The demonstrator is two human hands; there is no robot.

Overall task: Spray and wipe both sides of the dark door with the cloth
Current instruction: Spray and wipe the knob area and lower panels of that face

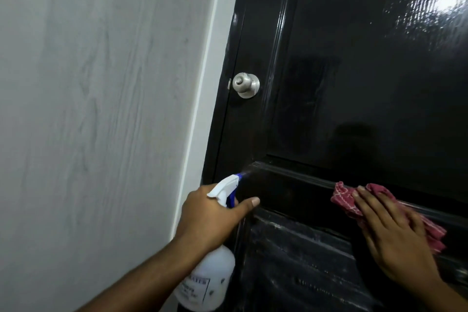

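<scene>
The glossy dark door point(354, 88) fills the right half of the view, with a horizontal rail across its lower part. My left hand point(210, 215) grips a white spray bottle point(210, 278) by the neck, its blue-tipped nozzle aimed at the left end of the rail, where a faint mist shows. My right hand point(390, 233) lies flat with straight fingers on a red patterned cloth point(344, 197), pressing it against the rail. Wet streaks show on the panel below the rail.
A round silver door knob point(245, 84) sits on the door's left edge, above the bottle. A pale grey wall point(88, 121) takes up the left half, with a white door frame point(200, 114) between wall and door. A dark-framed corner shows at top left.
</scene>
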